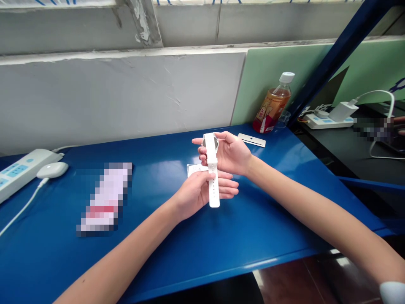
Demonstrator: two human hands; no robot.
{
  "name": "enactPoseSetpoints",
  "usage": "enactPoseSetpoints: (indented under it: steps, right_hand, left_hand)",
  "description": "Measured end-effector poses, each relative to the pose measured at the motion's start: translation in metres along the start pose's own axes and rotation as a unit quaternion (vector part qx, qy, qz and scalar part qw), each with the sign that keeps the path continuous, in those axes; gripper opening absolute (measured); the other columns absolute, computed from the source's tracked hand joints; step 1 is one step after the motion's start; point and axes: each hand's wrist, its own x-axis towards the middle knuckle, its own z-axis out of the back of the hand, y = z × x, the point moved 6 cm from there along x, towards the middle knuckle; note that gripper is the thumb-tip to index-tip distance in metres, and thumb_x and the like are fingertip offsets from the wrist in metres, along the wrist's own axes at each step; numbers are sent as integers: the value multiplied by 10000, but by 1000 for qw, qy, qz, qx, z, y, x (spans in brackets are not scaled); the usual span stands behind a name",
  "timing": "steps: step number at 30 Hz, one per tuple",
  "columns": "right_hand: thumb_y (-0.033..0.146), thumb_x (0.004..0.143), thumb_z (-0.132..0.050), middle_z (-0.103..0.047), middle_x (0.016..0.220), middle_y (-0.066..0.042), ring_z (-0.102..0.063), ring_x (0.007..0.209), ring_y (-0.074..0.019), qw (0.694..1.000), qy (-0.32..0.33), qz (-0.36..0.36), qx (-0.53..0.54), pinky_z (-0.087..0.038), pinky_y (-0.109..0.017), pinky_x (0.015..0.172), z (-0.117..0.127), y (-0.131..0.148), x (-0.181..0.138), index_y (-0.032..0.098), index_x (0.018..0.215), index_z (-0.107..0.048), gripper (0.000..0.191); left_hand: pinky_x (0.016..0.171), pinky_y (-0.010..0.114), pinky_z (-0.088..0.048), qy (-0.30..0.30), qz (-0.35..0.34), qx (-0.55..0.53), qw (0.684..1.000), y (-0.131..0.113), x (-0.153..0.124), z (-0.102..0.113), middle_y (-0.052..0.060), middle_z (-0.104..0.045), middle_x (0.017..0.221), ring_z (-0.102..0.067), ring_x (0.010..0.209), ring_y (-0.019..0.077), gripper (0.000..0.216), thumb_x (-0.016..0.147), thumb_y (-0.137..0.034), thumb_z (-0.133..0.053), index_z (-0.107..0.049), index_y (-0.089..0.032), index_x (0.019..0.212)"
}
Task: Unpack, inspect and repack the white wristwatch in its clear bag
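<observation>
A white wristwatch (211, 153) is held up between my two hands, its strap hanging toward me. The holed end of the strap lies across my left hand (196, 192), pinched under the thumb with the other fingers stretched out behind it. My right hand (236, 153) has its fingers curled round the round watch case at the far end. Part of the case is covered by the strap. Behind my left hand, a small white packet (193, 169) lies on the blue table (164, 249), partly hidden. A flat white slotted piece (252, 140) rests beyond my right hand.
A phone-like slab (106, 198), blurred out, lies left. Beside it are a white power strip (27, 169) and a rounded white case (52, 169) on a cable. A drink bottle (274, 105) stands back right. Another person's hand (400, 126) shows beyond the blue post (341, 59).
</observation>
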Motion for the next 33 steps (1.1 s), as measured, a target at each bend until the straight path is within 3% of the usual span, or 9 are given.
enactPoseSetpoints:
  steps: [3,7,12,15,18,21,24,27,33]
  right_hand:
    - [333,988,-265,-637,735,-40,-642,722,-161,1000,3,8,12,-538,-290,743,-2,4,-2,117,1004,-632,427]
    - [358,1021,-299,-637,681,2,-639,689,-119,996,-30,62,54,-548,-242,723,1,12,-2,183,866,-598,380]
    - [344,1060,-274,-710,677,3,-708,765,-110,987,-70,120,78,-562,-223,792,7,20,0,202,801,-614,451]
    - [333,1057,-322,-755,758,-10,-724,822,-123,985,-97,145,10,-557,-244,846,8,23,-1,200,838,-668,430]
    - [350,1009,-465,-771,930,-48,-708,943,-165,976,-99,158,-115,-537,-294,911,6,22,-2,186,911,-725,322]
    - [318,932,-590,-731,1149,-58,-662,1034,-188,951,-92,175,-240,-518,-299,918,3,20,-2,182,947,-763,220]
    - [318,893,-623,-677,1270,-34,-625,1089,-199,930,-98,182,-304,-510,-288,892,3,18,-2,200,957,-775,203]
    - [298,888,-611,-671,1286,-43,-599,1160,-212,933,-89,169,-306,-483,-305,956,3,15,-1,192,977,-771,211]
    - [311,943,-447,-715,1207,-107,-636,1163,-227,984,3,80,-161,-432,-378,1072,-8,6,0,132,1022,-739,351]
  left_hand:
    - [849,383,-531,17,-1,-21,1000,-3,-2,-1,181,-766,909,-732,828,262,374,930,-287,-486,-732,-14,1004]
    - [924,422,-486,35,-27,-82,996,-15,-6,-3,214,-753,987,-717,925,312,743,962,-619,-322,-719,-1,1075]
    - [980,437,-462,-22,-89,-110,990,-26,-7,3,260,-707,1128,-697,1027,333,1030,920,-752,-38,-696,12,1131]
    - [1015,442,-447,-60,-91,-96,989,-25,-5,5,268,-682,1185,-664,1109,354,967,921,-764,-142,-684,6,1145]
    - [1016,429,-459,-91,-97,-60,989,-23,-4,7,238,-689,1187,-652,1135,348,740,941,-677,-376,-675,-32,1151]
    - [941,405,-511,-106,-119,-1,987,-21,-2,7,181,-734,1057,-709,986,297,473,886,-511,-644,-685,-80,1077]
    - [843,354,-546,-103,-134,52,984,-18,-2,6,83,-718,826,-705,798,211,385,805,-380,-788,-695,-83,1032]
    - [775,324,-554,-97,-138,83,982,-16,-4,2,23,-650,703,-668,713,171,391,819,-397,-777,-701,-82,1037]
    - [794,366,-572,-88,-108,100,985,-9,-2,1,131,-755,833,-732,838,257,422,874,-485,-690,-702,-80,989]
